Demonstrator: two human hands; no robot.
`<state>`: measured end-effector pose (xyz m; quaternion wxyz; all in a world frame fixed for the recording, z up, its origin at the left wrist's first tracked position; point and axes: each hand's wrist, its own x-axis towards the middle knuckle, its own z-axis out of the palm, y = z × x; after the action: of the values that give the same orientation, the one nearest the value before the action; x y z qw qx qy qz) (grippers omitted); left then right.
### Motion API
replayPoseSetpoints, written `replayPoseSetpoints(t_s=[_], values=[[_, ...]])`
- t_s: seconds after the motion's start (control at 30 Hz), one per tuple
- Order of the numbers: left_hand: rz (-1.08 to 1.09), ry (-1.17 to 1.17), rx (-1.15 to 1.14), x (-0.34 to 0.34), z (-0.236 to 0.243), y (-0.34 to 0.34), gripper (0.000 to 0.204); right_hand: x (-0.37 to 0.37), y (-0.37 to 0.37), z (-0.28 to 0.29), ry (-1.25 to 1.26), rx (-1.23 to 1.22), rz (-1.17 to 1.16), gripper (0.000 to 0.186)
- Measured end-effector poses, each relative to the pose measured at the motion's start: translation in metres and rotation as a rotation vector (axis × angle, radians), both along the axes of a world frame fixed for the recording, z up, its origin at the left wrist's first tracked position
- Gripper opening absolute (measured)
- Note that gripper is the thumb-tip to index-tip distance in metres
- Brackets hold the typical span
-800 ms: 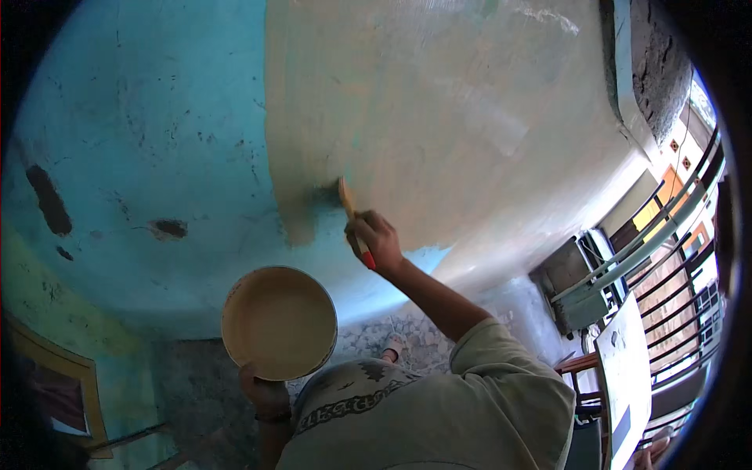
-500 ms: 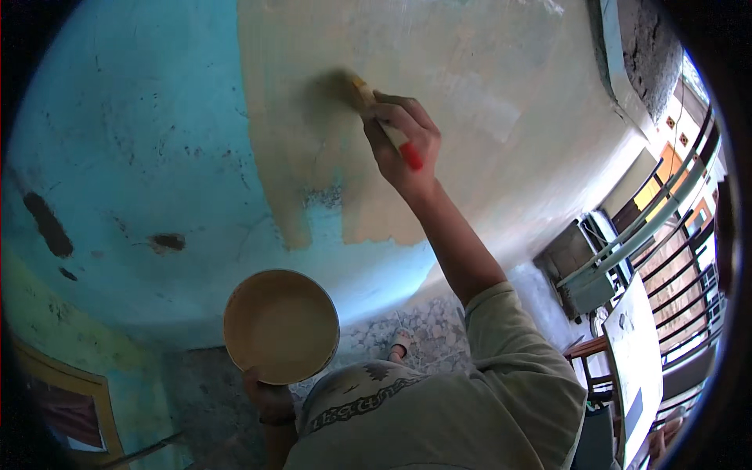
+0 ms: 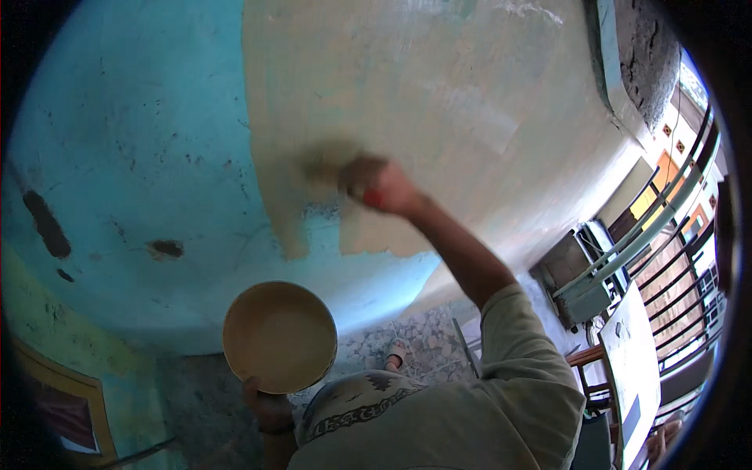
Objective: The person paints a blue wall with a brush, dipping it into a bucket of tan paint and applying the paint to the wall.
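Note:
My right hand is closed round the handle of a paintbrush, its red handle end showing below the fist. Motion blurs both hand and bristles, which are at the wall. Beige paint covers the wall's middle and right, while turquoise shows on the left and in a low strip. A bare turquoise notch sits just below the brush. My left hand grips the near rim of a round bucket with beige paint inside. The bucket is held low, beside my body; part of the left hand lies behind it.
At the right stand a white-topped table, a wooden chair and a grey metal appliance beside a barred railing. A yellow-framed opening is at lower left. Patterned tiles cover the floor below the wall.
My right hand has swept the brush downward along the beige area, toward the turquoise notch. The bucket in my left hand has dropped slightly in view.

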<state>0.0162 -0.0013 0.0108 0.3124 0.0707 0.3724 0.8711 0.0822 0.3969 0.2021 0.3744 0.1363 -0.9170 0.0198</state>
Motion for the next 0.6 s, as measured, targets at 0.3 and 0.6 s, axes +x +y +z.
replayPoseSetpoints(t_s=[0.3,0.6], values=[[0.102,-0.048,0.078,0.006,-0.003,0.008,0.042,-0.008,-0.007,-0.049,0.337,0.202,-0.282,0.016],[0.117,-0.107,-0.030,0.004,0.013,0.005,0.039,-0.007,-0.028,0.017,-0.146,0.058,-0.084,0.012]])
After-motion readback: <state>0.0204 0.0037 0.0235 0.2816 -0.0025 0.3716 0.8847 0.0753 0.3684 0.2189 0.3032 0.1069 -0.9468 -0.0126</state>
